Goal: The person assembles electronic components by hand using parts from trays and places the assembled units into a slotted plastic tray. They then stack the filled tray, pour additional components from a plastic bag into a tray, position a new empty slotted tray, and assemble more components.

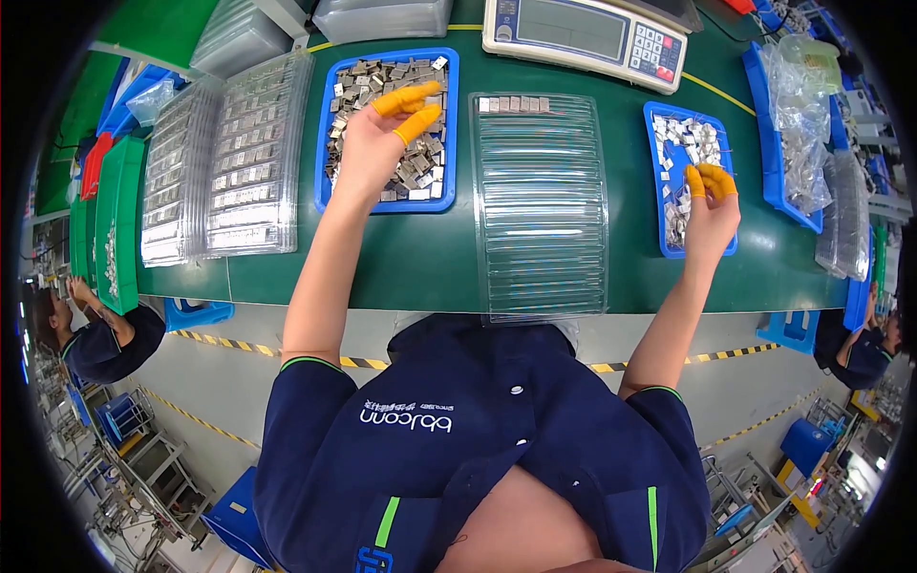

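My left hand [373,143], with orange finger cots, is over a blue tray [453,134] heaped with small metal-cased parts [415,172]. Its thumb and forefinger point right with a gap between them, and nothing shows in the gap. At the right, my right hand [714,215] reaches into a smaller blue tray [652,143] of small white parts [702,141], some with thin wires. Its cotted fingertips are drawn together; whatever they hold is hidden. Between the hands lies a clear slotted plastic tray [542,210], with a short row of parts [514,104] in its top slot.
A digital scale [587,38] stands at the back. Stacked clear trays filled with parts [253,162] are on the left, beside a green bin [119,229]. A blue bin [778,143] with clear plastic bags sits at far right. Other people work at both sides.
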Demonstrator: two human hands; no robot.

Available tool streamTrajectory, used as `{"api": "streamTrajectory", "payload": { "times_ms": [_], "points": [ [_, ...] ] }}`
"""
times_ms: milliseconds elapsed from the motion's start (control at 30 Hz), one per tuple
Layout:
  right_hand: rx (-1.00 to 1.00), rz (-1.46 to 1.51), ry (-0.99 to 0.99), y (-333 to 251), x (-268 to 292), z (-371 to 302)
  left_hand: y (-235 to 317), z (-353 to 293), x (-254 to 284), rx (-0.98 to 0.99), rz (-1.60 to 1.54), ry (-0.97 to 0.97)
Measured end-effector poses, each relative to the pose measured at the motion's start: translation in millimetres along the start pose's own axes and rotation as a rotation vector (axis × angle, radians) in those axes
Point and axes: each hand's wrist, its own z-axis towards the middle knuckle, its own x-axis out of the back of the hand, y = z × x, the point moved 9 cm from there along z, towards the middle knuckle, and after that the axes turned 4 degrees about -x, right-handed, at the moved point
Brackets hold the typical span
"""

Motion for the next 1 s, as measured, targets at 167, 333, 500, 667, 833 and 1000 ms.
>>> {"api": "streamTrajectory", "payload": {
  "times_ms": [167, 333, 500, 667, 833, 1000],
  "points": [
    [-0.136, 0.754, -0.272, -41.7, -52.1, -32.6, 1.9, -29.5, -43.6, 0.190, -0.418, -0.100],
    [-0.334, 1.095, -0.570, -78.1, -119.5, -85.7, -20.9, -57.8, -89.1, 0.389, -0.900, -0.112],
    [-0.318, 1.051, -0.607, -90.2, -123.6, -97.9, -26.3, -64.3, -87.6, 0.403, -0.937, -0.012],
    [-0.204, 0.991, -0.459, -93.2, -109.4, -95.4, -15.3, -65.2, -82.1, 0.311, -0.769, 0.068],
    [-0.174, 0.932, -0.423, -93.6, -106.5, -95.3, -18.7, -69.0, -82.1, 0.264, -0.704, 0.057],
    [-0.244, 0.998, -0.435, -89.5, -107.9, -96.7, -14.1, -70.5, -84.7, 0.244, -0.698, 0.064]
  ]
}}
